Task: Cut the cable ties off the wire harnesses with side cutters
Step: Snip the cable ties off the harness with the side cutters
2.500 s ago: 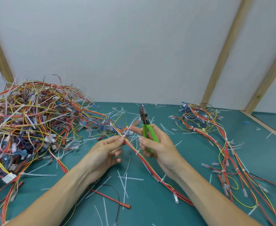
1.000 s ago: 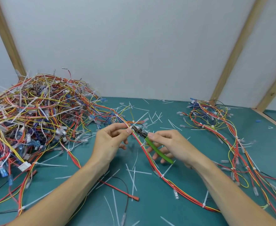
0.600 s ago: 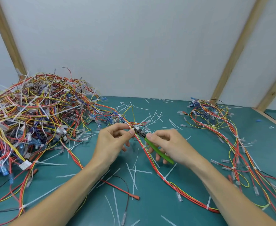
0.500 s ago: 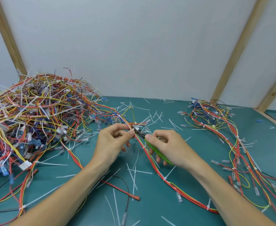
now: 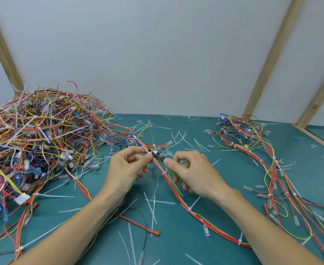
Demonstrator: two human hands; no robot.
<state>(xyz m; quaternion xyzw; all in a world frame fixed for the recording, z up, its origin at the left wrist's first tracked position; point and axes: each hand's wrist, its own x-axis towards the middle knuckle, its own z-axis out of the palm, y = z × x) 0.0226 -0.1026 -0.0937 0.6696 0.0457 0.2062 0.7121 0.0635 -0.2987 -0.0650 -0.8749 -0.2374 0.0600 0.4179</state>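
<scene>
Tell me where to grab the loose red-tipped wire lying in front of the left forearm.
Probably pinch the red-tipped wire at mid-length, coming straight down from above: it lies flat on the mat and that stretch looks free of the cut ties crossing near it.

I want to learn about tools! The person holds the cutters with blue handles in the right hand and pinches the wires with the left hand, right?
Almost. The side cutters have green handles, not blue, as the head view shows. The right hand does hold them, and the left hand pinches the wire harness.
</scene>
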